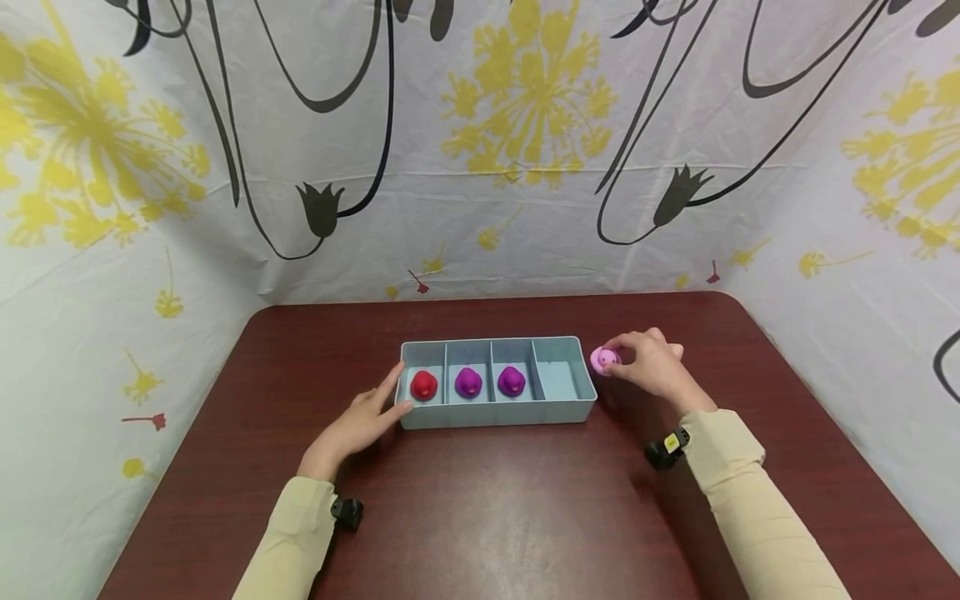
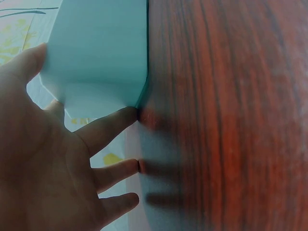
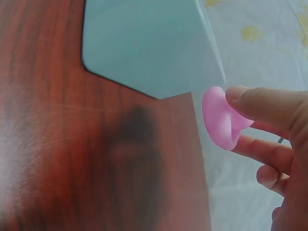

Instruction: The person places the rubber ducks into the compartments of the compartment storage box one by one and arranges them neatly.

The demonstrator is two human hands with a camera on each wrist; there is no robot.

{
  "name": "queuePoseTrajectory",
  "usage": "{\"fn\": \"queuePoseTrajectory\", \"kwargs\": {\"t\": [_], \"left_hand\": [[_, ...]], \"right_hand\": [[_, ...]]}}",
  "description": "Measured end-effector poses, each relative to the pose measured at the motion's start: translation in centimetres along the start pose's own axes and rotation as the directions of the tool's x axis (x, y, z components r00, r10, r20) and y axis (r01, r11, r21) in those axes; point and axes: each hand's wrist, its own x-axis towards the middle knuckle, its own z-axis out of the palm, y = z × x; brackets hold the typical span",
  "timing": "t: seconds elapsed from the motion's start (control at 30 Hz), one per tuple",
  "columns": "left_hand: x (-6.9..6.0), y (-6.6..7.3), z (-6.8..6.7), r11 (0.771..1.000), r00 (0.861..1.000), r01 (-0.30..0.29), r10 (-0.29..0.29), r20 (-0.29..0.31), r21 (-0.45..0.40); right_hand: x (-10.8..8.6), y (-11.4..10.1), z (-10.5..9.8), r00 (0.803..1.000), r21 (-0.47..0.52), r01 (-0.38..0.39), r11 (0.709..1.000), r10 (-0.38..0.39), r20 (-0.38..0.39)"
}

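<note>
A light blue-grey box with a row of compartments lies on the table. From the left, its compartments hold a red rubber duck, a purple rubber duck and a second purple one; the rightmost has no duck in it. My left hand rests against the box's left end, fingers spread and fairly straight, touching its rim and wall. Just beyond the box's right end, my right hand pinches a pink rubber duck between thumb and fingers, held above the table.
The dark red-brown wooden table has rounded far corners. A white cloth with yellow and grey flower prints hangs behind it and at both sides. Each wrist carries a small black camera, such as the right wrist camera.
</note>
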Motion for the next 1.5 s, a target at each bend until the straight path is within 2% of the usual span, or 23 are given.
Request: {"fn": "queuePoseTrajectory", "kwargs": {"t": [0.33, 0.57, 0.97, 1.5], "left_hand": [[0.0, 0.0, -0.1, 1.000, 1.000, -0.003, 0.003, 0.000, 0.002], [0.0, -0.1, 0.0, 1.000, 1.000, -0.001, 0.001, 0.000, -0.002], [0.1, -0.2, 0.1, 1.000, 1.000, 0.014, -0.014, 0.002, -0.013], [0.1, -0.1, 0.1, 1.000, 1.000, 0.022, -0.022, 0.000, -0.012]], "right_hand": [[0.6, -1.3, -1.4, 0.998, -0.002, 0.040, 0.999, -0.040, -0.037], [1.0, -2.5, -1.4, 0.993, 0.026, 0.101, 0.995, -0.100, -0.062], [1.9, -3.9, 0.3, 0.986, 0.012, 0.167, 0.986, -0.167, -0.007], [2.3, -4.6, 3.6, 0.981, 0.003, 0.169, 0.986, -0.169, 0.101]]}}
